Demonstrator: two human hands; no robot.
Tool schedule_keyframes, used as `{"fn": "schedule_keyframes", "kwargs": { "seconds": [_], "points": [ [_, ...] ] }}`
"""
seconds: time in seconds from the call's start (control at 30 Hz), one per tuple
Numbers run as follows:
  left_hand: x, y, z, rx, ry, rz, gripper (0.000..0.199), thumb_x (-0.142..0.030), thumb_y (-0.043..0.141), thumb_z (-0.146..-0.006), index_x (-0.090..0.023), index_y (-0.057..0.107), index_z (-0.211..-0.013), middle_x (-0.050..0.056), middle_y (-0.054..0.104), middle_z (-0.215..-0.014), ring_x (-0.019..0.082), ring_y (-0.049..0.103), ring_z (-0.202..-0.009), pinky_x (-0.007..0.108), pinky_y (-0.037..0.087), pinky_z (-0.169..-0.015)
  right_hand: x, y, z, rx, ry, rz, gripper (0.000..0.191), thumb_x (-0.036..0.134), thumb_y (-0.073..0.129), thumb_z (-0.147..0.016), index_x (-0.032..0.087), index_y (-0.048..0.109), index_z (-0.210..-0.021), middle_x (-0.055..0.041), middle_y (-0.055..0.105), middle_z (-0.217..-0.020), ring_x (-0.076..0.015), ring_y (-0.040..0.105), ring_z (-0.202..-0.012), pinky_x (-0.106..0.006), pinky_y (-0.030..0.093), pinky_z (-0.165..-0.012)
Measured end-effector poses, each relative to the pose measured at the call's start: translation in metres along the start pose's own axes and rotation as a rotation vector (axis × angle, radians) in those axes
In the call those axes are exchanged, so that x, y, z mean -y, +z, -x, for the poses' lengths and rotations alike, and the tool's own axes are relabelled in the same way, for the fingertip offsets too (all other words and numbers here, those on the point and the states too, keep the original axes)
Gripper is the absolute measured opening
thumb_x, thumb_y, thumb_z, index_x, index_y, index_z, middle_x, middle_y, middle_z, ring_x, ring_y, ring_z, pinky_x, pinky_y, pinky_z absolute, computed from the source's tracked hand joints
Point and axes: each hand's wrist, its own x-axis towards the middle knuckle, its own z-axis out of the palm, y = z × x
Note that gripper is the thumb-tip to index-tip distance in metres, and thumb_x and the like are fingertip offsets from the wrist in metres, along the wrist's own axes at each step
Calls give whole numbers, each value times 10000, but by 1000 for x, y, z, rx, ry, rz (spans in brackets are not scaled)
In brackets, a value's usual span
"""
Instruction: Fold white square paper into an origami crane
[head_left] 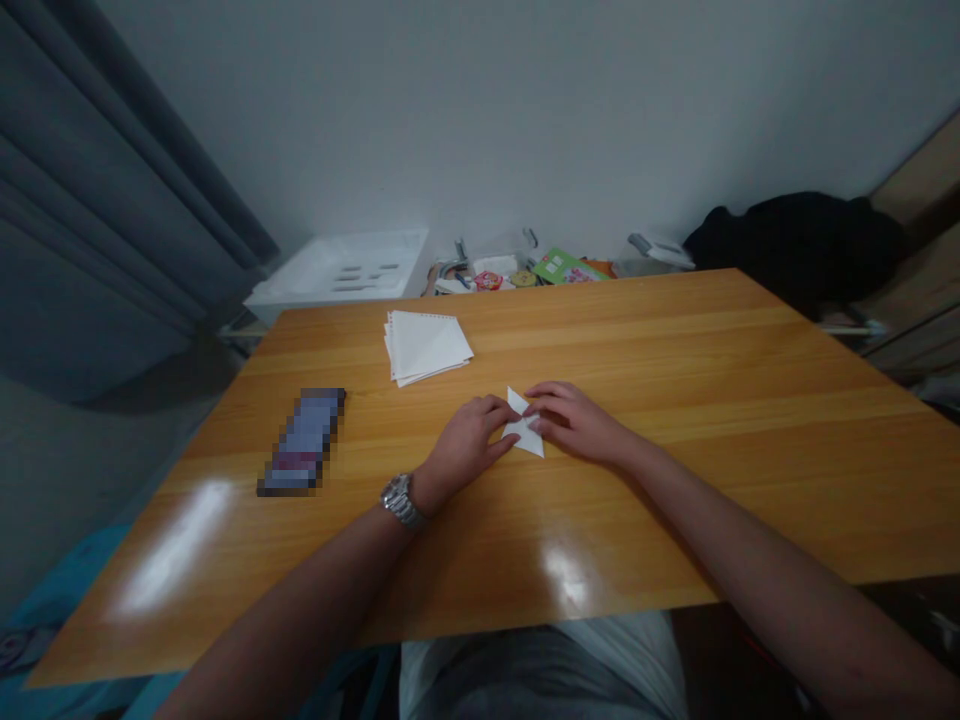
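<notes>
A small folded piece of white paper (529,440) lies on the wooden table, with pointed corners at its top and bottom. From the left, my left hand (474,437) pinches its edge between thumb and fingers; a metal watch (402,499) is on that wrist. On the opposite side my right hand (571,422) has its fingers bent onto the paper, fingertips close to those of the left. Both hands partly cover the middle of the paper.
A stack of white paper sheets (427,345) lies farther back on the table (675,360). At the left is a blurred-out phone (305,440). Behind the table stand a white tray (352,265), a green booklet (566,267) among clutter, and a black cloth heap (795,245).
</notes>
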Motion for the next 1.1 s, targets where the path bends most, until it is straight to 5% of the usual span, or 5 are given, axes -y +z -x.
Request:
{"fn": "schedule_keyframes", "kwargs": {
  "seconds": [0.2,0.33,0.5,0.73,1.1],
  "points": [
    [1,2,1,20,30,-63,232,-310,602,-960,-207,682,-1152,89,641,-1184,246,603,-1079,411,493,-974,1,-8,0,-5,55,-88,103,313,676,-900,213,667,-875,-105,620,-1231,-248,590,-1157,-436,493,-1000],
    [-3,0,0,57,92,-42,220,-270,520,-1005,-181,681,-1125,98,646,-1183,233,591,-1100,377,493,-980,2,-13,1,13,2,-50,66,236,713,-858,218,708,-921,-103,617,-1240,-254,574,-1182,-429,470,-1022],
    [-7,-1,0,146,160,30,204,-296,538,-1003,-198,677,-1115,79,656,-1145,213,608,-1067,332,499,-950,6,-15,1,129,-32,-161,98,184,625,-920,211,716,-943,-76,668,-1059,-199,639,-985,-353,518,-894],
    [-4,2,1,89,118,116,189,-301,602,-972,-238,695,-1124,54,654,-1141,207,613,-1064,332,487,-952,8,-25,1,257,-33,-243,169,218,735,-852,222,735,-1020,-77,635,-1174,-212,611,-1094,-379,483,-989],
    [-3,4,0,74,101,112,166,-316,608,-968,-230,709,-1067,52,652,-1126,202,617,-1050,327,490,-939,5,-21,2,268,-12,-261,93,214,663,-915,204,749,-881,-72,631,-1137,-193,622,-1051,-363,481,-968]
  ]
}}
